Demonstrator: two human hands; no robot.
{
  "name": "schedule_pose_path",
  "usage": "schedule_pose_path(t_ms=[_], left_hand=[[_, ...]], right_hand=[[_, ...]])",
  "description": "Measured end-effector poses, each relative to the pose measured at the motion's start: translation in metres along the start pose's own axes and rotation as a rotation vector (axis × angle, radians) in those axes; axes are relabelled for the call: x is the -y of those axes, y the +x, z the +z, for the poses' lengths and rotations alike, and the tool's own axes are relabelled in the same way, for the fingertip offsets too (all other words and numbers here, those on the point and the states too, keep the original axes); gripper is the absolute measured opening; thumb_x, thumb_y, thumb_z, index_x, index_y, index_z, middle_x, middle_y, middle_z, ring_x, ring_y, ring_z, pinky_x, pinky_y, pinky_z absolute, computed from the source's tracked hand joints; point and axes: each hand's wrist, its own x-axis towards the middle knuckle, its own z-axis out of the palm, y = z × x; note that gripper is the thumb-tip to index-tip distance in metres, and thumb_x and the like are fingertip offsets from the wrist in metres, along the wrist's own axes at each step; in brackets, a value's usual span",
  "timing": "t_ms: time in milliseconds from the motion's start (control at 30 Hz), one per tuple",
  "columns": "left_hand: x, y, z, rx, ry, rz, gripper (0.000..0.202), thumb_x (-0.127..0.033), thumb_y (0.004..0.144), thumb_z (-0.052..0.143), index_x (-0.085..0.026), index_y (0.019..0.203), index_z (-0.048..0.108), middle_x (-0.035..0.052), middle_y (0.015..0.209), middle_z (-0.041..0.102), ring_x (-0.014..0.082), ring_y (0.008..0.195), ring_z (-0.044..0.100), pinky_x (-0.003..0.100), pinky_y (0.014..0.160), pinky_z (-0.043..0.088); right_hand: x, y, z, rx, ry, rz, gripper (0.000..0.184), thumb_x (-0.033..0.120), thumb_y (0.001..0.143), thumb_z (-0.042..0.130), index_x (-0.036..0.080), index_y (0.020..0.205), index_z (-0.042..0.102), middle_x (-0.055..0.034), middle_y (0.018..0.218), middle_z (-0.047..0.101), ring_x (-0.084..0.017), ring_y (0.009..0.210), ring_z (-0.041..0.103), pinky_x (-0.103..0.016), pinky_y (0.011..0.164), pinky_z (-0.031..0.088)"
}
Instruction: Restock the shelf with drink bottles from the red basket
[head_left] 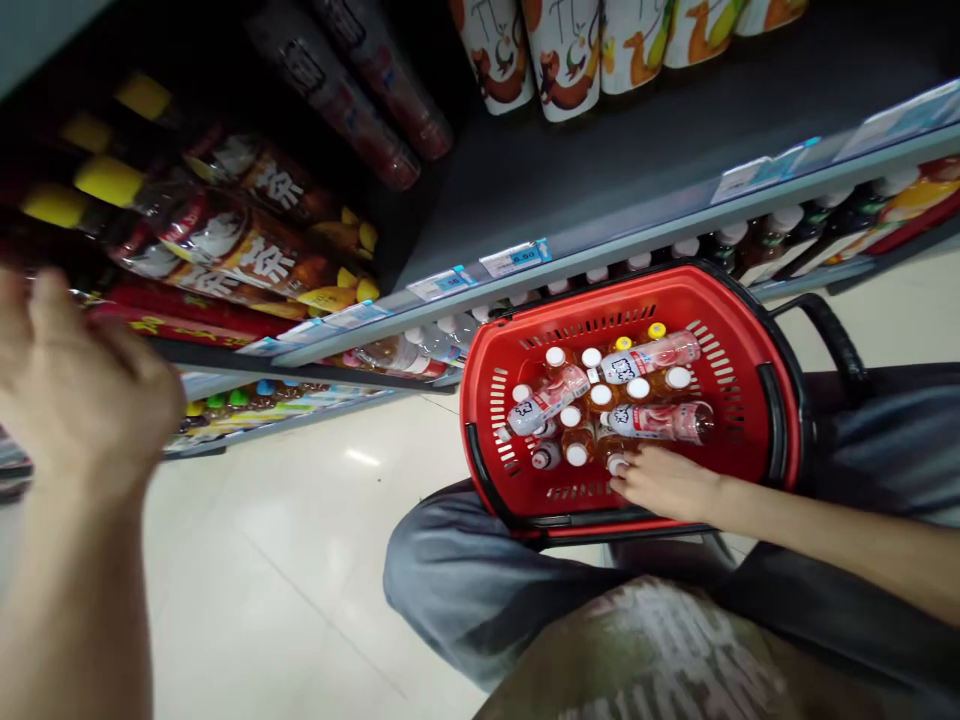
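Observation:
My right hand (664, 482) reaches into a red shopping basket (739, 320) and closes its fingers on a white-capped bottle (616, 463) at the near side. The basket holds several small drink bottles (649, 357), some standing, some lying flat with pink and white labels. My left hand (79, 390) is raised at the far left, close to the camera, in front of a shelf of tea bottles (240, 250) with yellow caps. Its fingers point towards the shelf; what they touch is hidden.
A grey shelf edge (600, 240) with price tags runs across the view. Cartons (562, 50) stand on the upper shelf. More bottles (780, 235) line the lower shelf. My knee (457, 580) in grey trousers is under the basket, over a glossy tiled floor (300, 560).

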Motion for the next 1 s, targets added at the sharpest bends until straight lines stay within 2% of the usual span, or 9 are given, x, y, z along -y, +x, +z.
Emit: schedule_pose_path(t_ms=[67, 133, 200, 333, 400, 500, 600, 767, 1000], left_hand=[[-0.025, -0.036, -0.003, -0.059, -0.011, 0.099, 0.056, -0.039, 0.093, 0.04, -0.009, 0.137, 0.057, 0.0155, 0.148, 0.056, 0.0325, 0.141, 0.049, 0.056, 0.119, 0.035], [-0.054, -0.065, 0.002, 0.027, -0.078, 0.087, 0.036, -0.037, 0.098, 0.041, -0.025, 0.125, 0.06, 0.0033, 0.131, 0.069, 0.0262, 0.128, 0.059, 0.052, 0.114, 0.043], [-0.094, -0.086, 0.016, 0.165, -0.21, 0.163, 0.026, -0.031, 0.099, 0.041, -0.023, 0.109, 0.064, 0.0059, 0.114, 0.073, 0.0251, 0.115, 0.063, 0.044, 0.106, 0.049], [-0.199, -0.114, 0.058, 0.607, -0.321, 0.649, 0.027, -0.019, 0.1, 0.041, -0.018, 0.107, 0.067, 0.0125, 0.112, 0.072, 0.0255, 0.108, 0.065, 0.039, 0.096, 0.052], [-0.25, -0.125, 0.078, 0.692, -0.331, 0.835, 0.024, -0.021, 0.1, 0.047, -0.018, 0.111, 0.068, 0.0129, 0.112, 0.073, 0.0256, 0.109, 0.066, 0.038, 0.093, 0.052], [-0.3, -0.147, 0.1, 0.724, -0.335, 0.945, 0.025, -0.022, 0.101, 0.049, -0.015, 0.114, 0.069, 0.0142, 0.114, 0.073, 0.0275, 0.112, 0.067, 0.04, 0.092, 0.054], [-0.31, -0.162, 0.114, 0.78, -0.328, 1.007, 0.025, -0.023, 0.099, 0.054, -0.014, 0.116, 0.07, 0.0133, 0.114, 0.074, 0.0288, 0.107, 0.07, 0.04, 0.085, 0.056], [-0.285, -0.156, 0.124, 0.699, -0.334, 0.884, 0.024, -0.022, 0.098, 0.056, -0.013, 0.113, 0.072, 0.0156, 0.107, 0.075, 0.0288, 0.1, 0.073, 0.039, 0.083, 0.056], [-0.268, -0.137, 0.131, 0.618, -0.381, 0.748, 0.022, -0.021, 0.098, 0.056, -0.012, 0.111, 0.072, 0.0159, 0.108, 0.075, 0.029, 0.101, 0.073, 0.038, 0.082, 0.054]], right_hand=[[-0.008, -0.002, -0.008, 0.001, 0.031, 0.021, 0.021, 0.009, 0.094, 0.059, 0.012, 0.111, 0.071, -0.0139, 0.101, 0.075, -0.027, 0.093, 0.072, -0.034, 0.073, 0.048], [-0.021, -0.006, -0.017, -0.018, 0.053, 0.092, 0.022, 0.014, 0.095, 0.06, 0.012, 0.115, 0.071, -0.0153, 0.106, 0.074, -0.029, 0.095, 0.072, -0.036, 0.076, 0.05], [-0.036, -0.01, -0.025, -0.062, 0.036, 0.244, 0.026, 0.02, 0.094, 0.065, 0.011, 0.118, 0.07, -0.0191, 0.111, 0.073, -0.033, 0.102, 0.07, -0.039, 0.08, 0.053], [-0.061, -0.009, -0.028, -0.084, -0.004, 0.629, 0.046, 0.025, 0.089, 0.07, 0.01, 0.132, 0.064, -0.0287, 0.124, 0.067, -0.044, 0.119, 0.063, -0.058, 0.091, 0.053], [-0.066, -0.004, -0.021, 0.086, 0.061, 0.75, 0.057, 0.031, 0.086, 0.074, 0.012, 0.138, 0.059, -0.0308, 0.129, 0.064, -0.047, 0.121, 0.062, -0.067, 0.087, 0.053], [-0.068, 0.006, -0.004, 0.227, 0.078, 0.755, 0.068, 0.024, 0.064, 0.088, 0.011, 0.127, 0.066, -0.0259, 0.12, 0.069, -0.042, 0.107, 0.07, -0.059, 0.078, 0.06], [-0.068, 0.016, 0.01, 0.275, 0.023, 0.718, 0.074, 0.012, 0.055, 0.086, 0.011, 0.126, 0.066, -0.0227, 0.117, 0.071, -0.04, 0.104, 0.072, -0.056, 0.076, 0.062], [-0.071, 0.029, 0.021, 0.331, -0.079, 0.644, 0.089, 0.015, 0.059, 0.083, 0.009, 0.142, 0.054, -0.0238, 0.114, 0.073, -0.041, 0.099, 0.074, -0.06, 0.075, 0.063], [-0.064, 0.035, 0.002, 0.37, -0.134, 0.559, 0.073, 0.014, 0.064, 0.08, 0.007, 0.134, 0.062, -0.0259, 0.114, 0.073, -0.043, 0.102, 0.073, -0.054, 0.079, 0.062]])
